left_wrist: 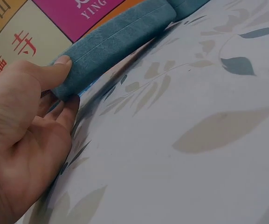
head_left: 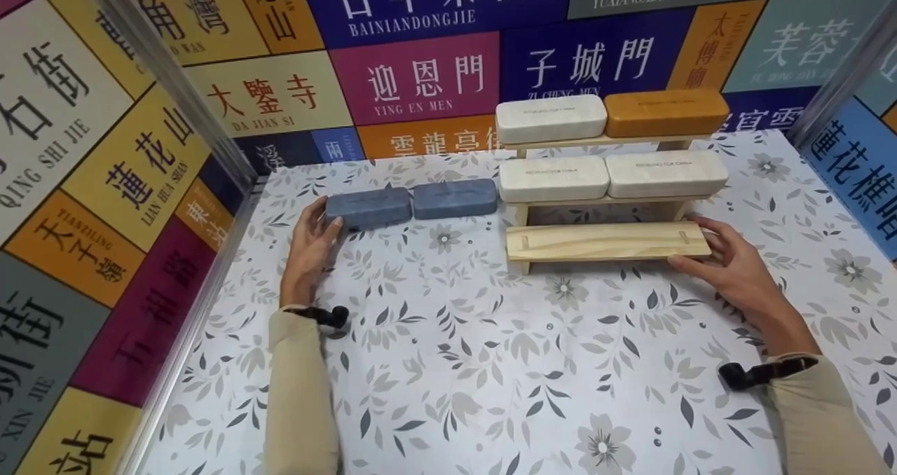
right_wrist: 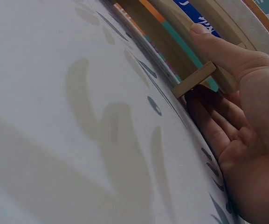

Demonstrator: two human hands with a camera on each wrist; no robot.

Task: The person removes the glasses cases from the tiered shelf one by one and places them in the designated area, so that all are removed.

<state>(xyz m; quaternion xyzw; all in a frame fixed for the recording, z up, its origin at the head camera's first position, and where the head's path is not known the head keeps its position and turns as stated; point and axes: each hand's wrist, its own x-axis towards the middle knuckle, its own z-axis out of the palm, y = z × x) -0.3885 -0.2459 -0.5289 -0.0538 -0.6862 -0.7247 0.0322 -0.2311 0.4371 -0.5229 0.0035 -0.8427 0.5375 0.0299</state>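
My left hand [head_left: 312, 247] grips the left end of a blue-grey glasses case [head_left: 369, 207]. In the left wrist view the thumb lies on this case [left_wrist: 111, 46] and fingertips show under its end. A second blue-grey glasses case [head_left: 455, 199] lines up end to end with it, beside the stand. My right hand [head_left: 736, 261] holds the right end of the bare lowest shelf of a three-tier wooden stand [head_left: 606, 242]. In the right wrist view its thumb rests on the wood, with the other fingers partly hidden below, near a stand leg [right_wrist: 196, 79].
On the middle tier are two white glasses cases [head_left: 553, 179]. The top tier carries a white case [head_left: 550, 118] and an orange-brown case [head_left: 666, 113]. A floral cloth [head_left: 490, 363] covers the table. Coloured sign panels [head_left: 417, 76] rise behind and at the left.
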